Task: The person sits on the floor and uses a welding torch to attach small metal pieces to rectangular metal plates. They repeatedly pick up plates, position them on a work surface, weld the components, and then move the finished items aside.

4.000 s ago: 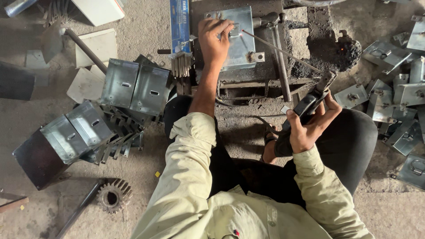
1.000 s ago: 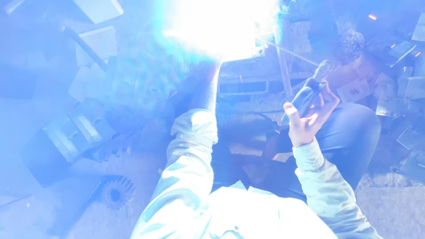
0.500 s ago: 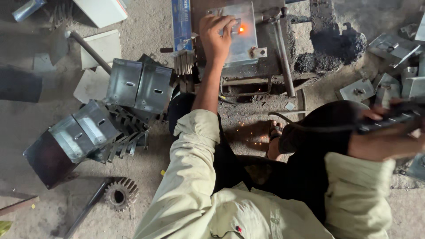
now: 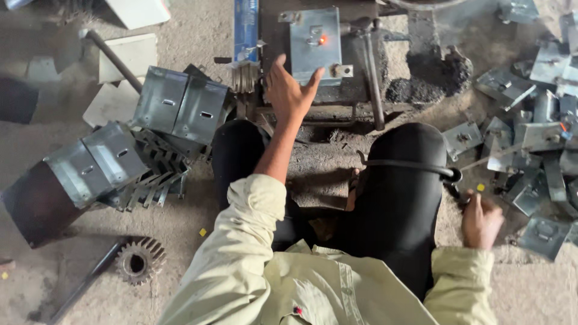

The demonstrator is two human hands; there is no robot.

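1. At the left of the frame, a stack of folded grey sheet-metal boxes (image 4: 126, 144) is seen heaped on the floor, apparently kept within arm's reach.
2. At lower left, a rusty toothed gear wheel (image 4: 139, 260) is lying flat in the dust.
3. At upper centre, a blue rectangular packet (image 4: 245, 29) is laid upright beside the work; its printing is left unread.
4. The left hand (image 4: 290, 90) is spread open, fingers released, just at the grey metal plate with a glowing orange spot (image 4: 315, 45), probably kept off the hot spot.
5. At lower right, the right hand (image 4: 480, 220) is lowered beside the knee; whether the black cable (image 4: 409, 164) is gripped cannot be told.
6. At far right, loose grey metal brackets (image 4: 530, 144) are scattered.
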